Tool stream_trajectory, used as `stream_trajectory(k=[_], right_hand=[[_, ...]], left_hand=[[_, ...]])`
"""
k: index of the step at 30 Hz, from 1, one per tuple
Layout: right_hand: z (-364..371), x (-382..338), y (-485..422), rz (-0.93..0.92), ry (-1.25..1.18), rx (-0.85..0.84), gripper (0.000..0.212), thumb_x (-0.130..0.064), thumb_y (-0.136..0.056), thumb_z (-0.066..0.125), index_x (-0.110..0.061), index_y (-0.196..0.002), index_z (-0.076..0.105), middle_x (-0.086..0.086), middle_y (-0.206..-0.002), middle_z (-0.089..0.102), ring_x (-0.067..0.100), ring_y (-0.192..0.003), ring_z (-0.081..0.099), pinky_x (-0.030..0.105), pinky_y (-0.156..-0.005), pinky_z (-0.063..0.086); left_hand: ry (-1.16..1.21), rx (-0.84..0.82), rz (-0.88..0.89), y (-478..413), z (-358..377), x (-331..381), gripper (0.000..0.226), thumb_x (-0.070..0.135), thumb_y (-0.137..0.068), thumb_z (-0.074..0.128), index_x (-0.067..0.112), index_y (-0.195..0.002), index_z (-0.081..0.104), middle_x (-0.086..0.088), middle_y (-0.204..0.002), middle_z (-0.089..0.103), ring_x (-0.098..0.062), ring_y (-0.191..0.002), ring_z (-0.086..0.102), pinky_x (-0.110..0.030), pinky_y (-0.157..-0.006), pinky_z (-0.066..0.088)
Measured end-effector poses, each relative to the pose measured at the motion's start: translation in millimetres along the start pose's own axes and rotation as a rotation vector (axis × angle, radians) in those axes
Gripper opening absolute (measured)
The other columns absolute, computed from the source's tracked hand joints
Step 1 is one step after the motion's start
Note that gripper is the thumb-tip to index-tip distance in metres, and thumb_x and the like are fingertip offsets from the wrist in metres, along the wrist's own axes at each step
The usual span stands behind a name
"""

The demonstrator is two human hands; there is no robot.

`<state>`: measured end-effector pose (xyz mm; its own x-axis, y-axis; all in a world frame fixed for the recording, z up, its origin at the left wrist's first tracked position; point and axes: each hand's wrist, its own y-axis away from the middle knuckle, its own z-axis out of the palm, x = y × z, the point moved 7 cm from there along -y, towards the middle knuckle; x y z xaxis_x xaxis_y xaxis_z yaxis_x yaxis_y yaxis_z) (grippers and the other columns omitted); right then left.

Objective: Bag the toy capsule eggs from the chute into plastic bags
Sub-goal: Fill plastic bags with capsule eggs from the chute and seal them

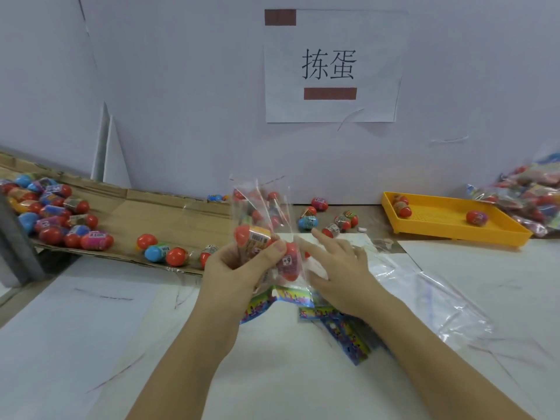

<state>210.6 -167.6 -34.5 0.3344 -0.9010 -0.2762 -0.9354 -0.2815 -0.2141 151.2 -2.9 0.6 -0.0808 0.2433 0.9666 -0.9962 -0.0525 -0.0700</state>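
Right now my left hand (239, 265) is clamped round the lower part of a clear plastic bag (260, 201), thumb and fingers curled over two capsule eggs inside it: one with a yellow label (253, 236) and a red one (289, 263) lower down. My right hand (336, 268) is open with the fingers straight, just beside the bag's right edge; I cannot tell whether the fingertips touch the film.

The bag's mouth stands up limp and unsupported above my grip. I think the main risk is there: if I tilt the bag or loosen my hold on the slippery film, the eggs could slide out, or the mouth could fold shut before the next egg goes in.

Under my wrists lie printed header cards (342, 325), with spare clear bags (424, 298) to the right, easy to drag along by accident.

To the left, eggs (54, 213) crowd the cardboard chute (169, 216), and several sit near its lower edge; a careless reach could roll them off. Loose eggs (333, 222) lie at the back, beside a yellow tray (448, 225) and filled bags (527, 195).
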Motion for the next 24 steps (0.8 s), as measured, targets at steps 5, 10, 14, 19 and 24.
stream_trajectory(k=[5,10,14,19,24], right_hand=[[15,-5,-12,0.010,0.120,-0.100,0.051,-0.035,-0.094,0.035,-0.039,-0.144,0.026,-0.004,-0.155,0.020,0.022,-0.141,0.020,0.059,-0.110,-0.002],[-12,-10,-7,-0.008,0.146,0.132,0.016,-0.024,-0.088,0.056,-0.031,-0.094,0.043,-0.008,-0.102,0.044,0.016,-0.097,0.045,0.037,-0.095,0.023],[-36,-17,-1,-0.066,-0.278,0.257,0.027,-0.008,-0.086,0.063,-0.024,-0.103,0.050,-0.004,-0.100,0.058,0.012,-0.081,0.055,0.028,-0.078,0.050],[-114,-27,27,-0.256,-1.022,0.669,0.026,-0.031,-0.086,0.063,-0.042,-0.109,0.062,-0.011,-0.087,0.068,0.006,-0.073,0.059,0.020,-0.060,0.052],[-132,-47,44,-0.349,-0.884,0.636,0.033,-0.042,-0.081,0.067,-0.039,-0.108,0.049,-0.008,-0.088,0.067,0.013,-0.078,0.063,0.030,-0.074,0.049]], left_hand=[[0.025,-0.032,0.026,1,5,0,0.032,0.040,-0.042,0.081,0.031,-0.072,0.078,-0.003,-0.080,0.077,-0.017,-0.073,0.075,-0.020,-0.057,0.055],[0.001,-0.020,0.034,-2,2,1,0.042,0.043,-0.039,0.082,0.028,-0.078,0.077,-0.002,-0.084,0.077,-0.018,-0.078,0.075,-0.020,-0.059,0.057],[-0.042,-0.039,0.065,-1,2,1,0.039,0.040,-0.044,0.082,0.025,-0.080,0.078,-0.003,-0.083,0.077,-0.018,-0.077,0.075,-0.019,-0.060,0.056],[-0.180,-0.055,0.111,-1,5,0,0.033,0.022,-0.060,0.084,0.015,-0.090,0.072,-0.002,-0.079,0.076,-0.016,-0.074,0.074,-0.026,-0.066,0.060],[-0.257,-0.147,0.150,6,17,0,0.027,-0.006,-0.075,0.077,0.015,-0.090,0.067,0.003,-0.071,0.074,-0.006,-0.059,0.068,-0.013,-0.056,0.052]])
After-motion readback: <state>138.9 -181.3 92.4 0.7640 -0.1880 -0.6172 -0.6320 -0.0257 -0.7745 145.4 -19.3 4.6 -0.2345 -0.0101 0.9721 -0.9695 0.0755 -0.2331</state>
